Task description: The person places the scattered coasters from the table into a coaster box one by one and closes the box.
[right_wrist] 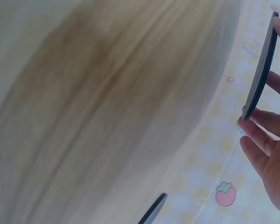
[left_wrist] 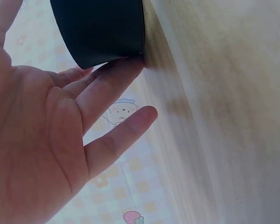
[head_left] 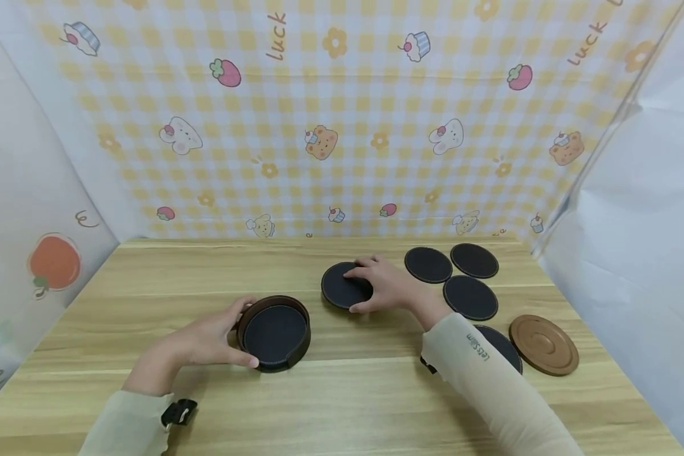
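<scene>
A round, dark-walled coaster holder (head_left: 301, 348) stands on the wooden table, with a notch in its front wall. A black coaster (head_left: 276, 335) lies inside it. My left hand (head_left: 211, 339) grips the holder from the left, thumb at the front and fingers behind. In the left wrist view, fingertips touch the holder's side (left_wrist: 102, 32). Right of the holder, my right hand (head_left: 390, 285) holds a round black coaster (head_left: 339, 288) by its edge. The right wrist view shows this coaster (right_wrist: 261, 74) edge-on, off the table, between thumb and fingers; whether it is one or a thin stack I cannot tell.
Several black coasters lie at the right: one (head_left: 428, 265) at the back, one (head_left: 474, 260) beside it, one (head_left: 470, 297) in front, and one (head_left: 501, 348) partly under the right sleeve. A brown grooved disc (head_left: 553, 354) is near the right edge. A patterned cloth backs the table.
</scene>
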Available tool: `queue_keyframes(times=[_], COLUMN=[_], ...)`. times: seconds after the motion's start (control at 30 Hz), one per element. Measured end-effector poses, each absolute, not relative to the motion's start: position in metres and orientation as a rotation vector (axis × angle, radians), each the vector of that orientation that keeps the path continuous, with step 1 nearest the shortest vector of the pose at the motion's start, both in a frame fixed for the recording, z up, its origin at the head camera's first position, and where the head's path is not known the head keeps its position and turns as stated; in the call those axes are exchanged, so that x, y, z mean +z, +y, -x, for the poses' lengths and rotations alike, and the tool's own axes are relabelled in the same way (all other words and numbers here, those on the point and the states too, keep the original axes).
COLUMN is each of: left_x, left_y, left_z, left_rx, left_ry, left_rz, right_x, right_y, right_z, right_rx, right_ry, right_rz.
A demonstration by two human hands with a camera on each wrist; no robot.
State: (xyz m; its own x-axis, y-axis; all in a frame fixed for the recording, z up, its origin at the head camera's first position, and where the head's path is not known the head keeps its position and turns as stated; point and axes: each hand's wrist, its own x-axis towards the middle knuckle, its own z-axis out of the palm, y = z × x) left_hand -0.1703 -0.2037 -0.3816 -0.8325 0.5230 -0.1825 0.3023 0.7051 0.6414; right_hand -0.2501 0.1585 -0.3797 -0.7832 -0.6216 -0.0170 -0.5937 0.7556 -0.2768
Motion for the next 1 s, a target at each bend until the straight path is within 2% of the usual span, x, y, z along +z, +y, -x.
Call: queue_keyframes(times=[1.0], left_x=[-0.382], left_y=[-0.204], left_z=[0.172], left_rx=[0.84], left_ry=[2.59], left_rz=[-0.594], right_x=[-0.369], right_y=[0.085], right_z=[0.216], right_rx=[-0.324], right_ry=[2.755], right_rz=[1.267])
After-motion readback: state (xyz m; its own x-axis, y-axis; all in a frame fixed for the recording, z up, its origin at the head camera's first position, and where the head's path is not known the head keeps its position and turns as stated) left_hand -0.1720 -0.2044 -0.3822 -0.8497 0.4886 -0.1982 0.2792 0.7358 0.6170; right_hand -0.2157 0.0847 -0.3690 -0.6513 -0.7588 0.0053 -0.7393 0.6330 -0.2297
